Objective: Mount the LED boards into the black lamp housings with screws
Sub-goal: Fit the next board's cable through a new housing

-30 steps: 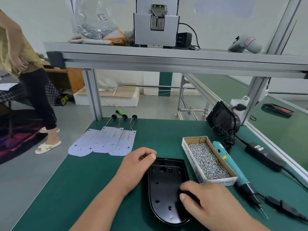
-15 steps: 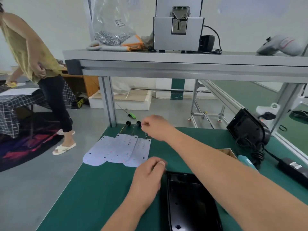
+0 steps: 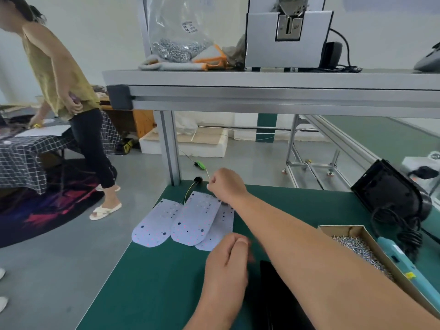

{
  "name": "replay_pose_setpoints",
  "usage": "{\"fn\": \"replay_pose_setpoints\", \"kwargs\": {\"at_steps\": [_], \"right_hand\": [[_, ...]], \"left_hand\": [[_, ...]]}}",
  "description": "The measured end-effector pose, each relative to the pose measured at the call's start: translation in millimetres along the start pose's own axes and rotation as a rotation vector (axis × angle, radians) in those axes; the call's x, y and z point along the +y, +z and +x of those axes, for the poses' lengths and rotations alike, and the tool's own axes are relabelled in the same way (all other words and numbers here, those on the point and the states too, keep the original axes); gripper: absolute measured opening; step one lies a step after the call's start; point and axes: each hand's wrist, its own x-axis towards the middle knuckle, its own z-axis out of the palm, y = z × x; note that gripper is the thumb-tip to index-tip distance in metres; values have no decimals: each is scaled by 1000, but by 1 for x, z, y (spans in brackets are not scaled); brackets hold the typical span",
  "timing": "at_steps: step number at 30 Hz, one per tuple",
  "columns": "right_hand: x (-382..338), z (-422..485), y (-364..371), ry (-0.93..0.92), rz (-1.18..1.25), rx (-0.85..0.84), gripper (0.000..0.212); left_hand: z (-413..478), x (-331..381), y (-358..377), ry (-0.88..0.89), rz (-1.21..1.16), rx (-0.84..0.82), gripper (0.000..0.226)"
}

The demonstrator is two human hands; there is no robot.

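At the near edge of the table (image 3: 152, 282), a black lamp housing (image 3: 273, 296) lies open side up, mostly hidden by the person's right forearm. The left hand (image 3: 226, 267) rests just beside its left rim. Its grip is curled, thumb against forefinger, and whether it pinches anything cannot be told.

Toward the table's far left corner lie three LED boards (image 3: 197, 217), fanned and overlapping. The middle one rests on both neighbours. At the far edge, the right hand (image 3: 226, 184) hovers over the rightmost board, its grip pinched on a thin pale wire (image 3: 206, 172) that runs off the table to a green connector (image 3: 199, 165).

The risk is likely in lifting by that wire. A pull could strain the joint where the lead meets its board. Because the boards overlap, the one drawn out may drag its neighbours along or off the left edge.

The boards are thin, flat, pale lilac sheets with one rounded end, speckled with small dark and pink dots.
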Motion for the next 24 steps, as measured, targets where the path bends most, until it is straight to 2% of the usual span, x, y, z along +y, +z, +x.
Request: {"fn": "replay_pose_setpoints", "kwargs": {"at_steps": [3, 7, 11, 15, 18, 20, 22, 24], "right_hand": [[6, -10, -20, 0, 247, 104, 8], [15, -39, -53, 12, 599, 190, 28], [25, -86, -84, -65, 764, 297, 26], [31, -138, -112, -142, 915, 397, 26], [27, -177, -128, -217, 963, 454, 33], [24, -201, -133, -254, 947, 481, 35], [23, -222, -132, -273, 946, 494, 32], [23, -242, -125, -266, 985, 499, 30]], "left_hand": [[-3, 0, 1, -22, -41, 39, 22], [-7, 0, 2, 34, 9, 29, 21], [-9, 0, 0, 110, -3, 59, 25], [-12, 2, 1, 321, 50, 194, 23], [-11, 10, -1, 428, 123, 309, 4], [-13, 17, -1, 499, 199, 378, 15], [-16, 24, -2, 636, 347, 422, 44], [-20, 32, -3, 699, 418, 359, 71]]}}
